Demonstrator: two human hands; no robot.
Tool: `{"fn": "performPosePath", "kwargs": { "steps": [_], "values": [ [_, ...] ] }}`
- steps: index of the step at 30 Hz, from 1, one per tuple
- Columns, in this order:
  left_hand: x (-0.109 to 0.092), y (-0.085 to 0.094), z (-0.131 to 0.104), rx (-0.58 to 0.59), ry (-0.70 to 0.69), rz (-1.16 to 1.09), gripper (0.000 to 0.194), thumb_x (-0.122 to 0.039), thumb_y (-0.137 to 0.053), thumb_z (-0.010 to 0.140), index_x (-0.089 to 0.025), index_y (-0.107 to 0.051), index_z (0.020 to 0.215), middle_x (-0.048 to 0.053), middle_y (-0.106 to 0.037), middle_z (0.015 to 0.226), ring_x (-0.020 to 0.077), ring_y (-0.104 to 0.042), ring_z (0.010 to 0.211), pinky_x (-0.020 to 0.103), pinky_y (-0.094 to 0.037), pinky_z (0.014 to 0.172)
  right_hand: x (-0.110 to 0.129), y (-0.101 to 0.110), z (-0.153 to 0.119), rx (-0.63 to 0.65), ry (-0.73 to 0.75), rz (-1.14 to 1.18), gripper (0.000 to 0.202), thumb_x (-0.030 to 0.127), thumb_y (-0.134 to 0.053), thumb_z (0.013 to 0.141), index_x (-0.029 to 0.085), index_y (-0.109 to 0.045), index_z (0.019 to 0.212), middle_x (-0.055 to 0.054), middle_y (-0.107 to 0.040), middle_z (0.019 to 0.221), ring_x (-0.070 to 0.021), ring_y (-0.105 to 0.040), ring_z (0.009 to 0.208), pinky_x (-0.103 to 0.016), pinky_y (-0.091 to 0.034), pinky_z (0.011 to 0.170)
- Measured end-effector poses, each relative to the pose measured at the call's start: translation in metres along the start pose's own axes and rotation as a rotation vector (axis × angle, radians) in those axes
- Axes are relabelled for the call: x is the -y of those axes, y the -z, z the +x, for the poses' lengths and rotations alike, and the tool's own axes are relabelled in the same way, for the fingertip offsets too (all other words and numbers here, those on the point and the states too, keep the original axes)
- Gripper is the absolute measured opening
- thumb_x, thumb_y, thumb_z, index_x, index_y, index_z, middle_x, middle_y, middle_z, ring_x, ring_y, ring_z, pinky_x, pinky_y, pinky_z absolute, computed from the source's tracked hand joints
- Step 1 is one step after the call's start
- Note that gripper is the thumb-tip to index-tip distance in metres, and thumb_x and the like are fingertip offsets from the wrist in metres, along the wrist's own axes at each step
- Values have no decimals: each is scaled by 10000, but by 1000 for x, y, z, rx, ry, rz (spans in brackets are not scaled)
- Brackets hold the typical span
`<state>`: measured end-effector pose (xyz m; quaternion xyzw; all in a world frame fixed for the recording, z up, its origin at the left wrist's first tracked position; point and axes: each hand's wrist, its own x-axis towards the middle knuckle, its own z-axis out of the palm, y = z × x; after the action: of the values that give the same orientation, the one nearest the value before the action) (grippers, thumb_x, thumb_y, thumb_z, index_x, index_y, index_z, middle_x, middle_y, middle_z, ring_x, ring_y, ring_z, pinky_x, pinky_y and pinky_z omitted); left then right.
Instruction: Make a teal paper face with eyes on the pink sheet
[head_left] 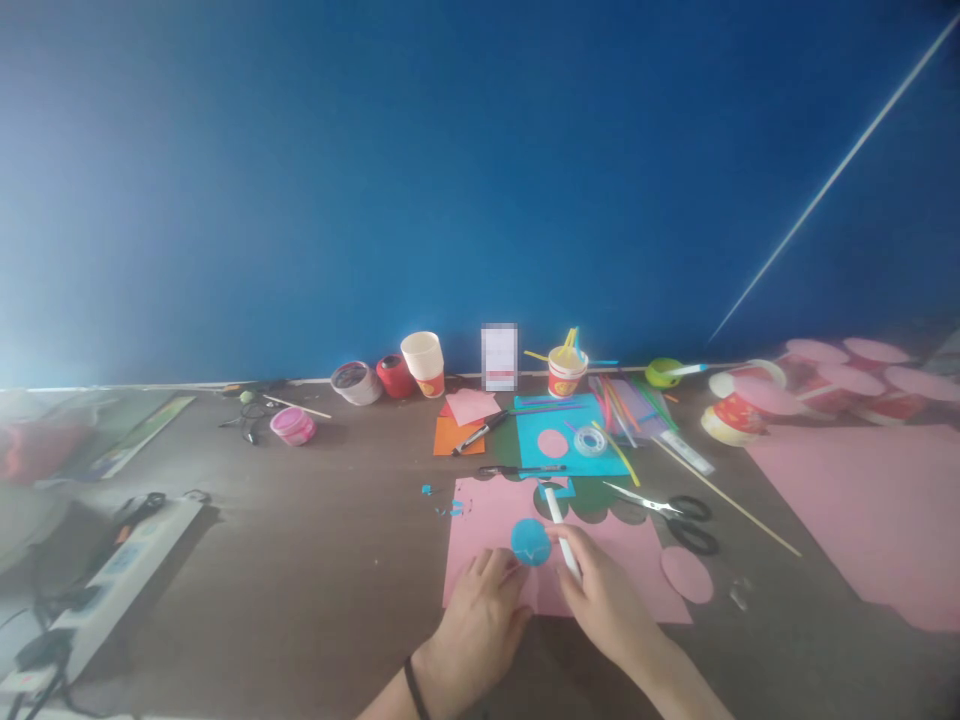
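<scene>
On the pink paper sheet, whose far edge has curved cut-outs, lies a blue paper circle with a pale mark on it. My left hand rests on the sheet at the circle's lower left, its fingers bent and pressed together; anything beneath them is hidden. My right hand grips a white stick-shaped tool just right of the circle, its far end pointing away from me. A pink paper circle lies at the sheet's right edge, and open scissors are beyond it.
Behind the sheet are blue paper, a tape roll, a black pen and a cup of strips. A wooden stick and large pink paper lie right. A power strip is left.
</scene>
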<state>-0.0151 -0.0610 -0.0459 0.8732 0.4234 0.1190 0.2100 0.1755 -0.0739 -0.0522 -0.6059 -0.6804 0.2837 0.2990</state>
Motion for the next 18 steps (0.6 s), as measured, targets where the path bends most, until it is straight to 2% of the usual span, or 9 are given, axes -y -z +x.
{"fn": "performPosePath", "kwargs": {
  "steps": [3,18],
  "values": [
    [0,0,-1,1,-1,-1,482,-50,-508,715,-234,-464,1159,57,-464,1167,247,-448,985,407,-425,852,0,0,0,7,14,-2,380,118,-350,807,230,-463,1152,-63,-607,1112,-210,-569,1048,-363,-475,851],
    [3,-2,-3,-9,-10,-2,541,-47,-496,712,-256,-455,1210,58,-447,1234,256,-453,1020,430,-424,883,6,4,1,-15,7,40,398,129,-373,805,243,-470,1174,-69,-601,1135,-211,-581,1038,-358,-480,857]
  ]
}}
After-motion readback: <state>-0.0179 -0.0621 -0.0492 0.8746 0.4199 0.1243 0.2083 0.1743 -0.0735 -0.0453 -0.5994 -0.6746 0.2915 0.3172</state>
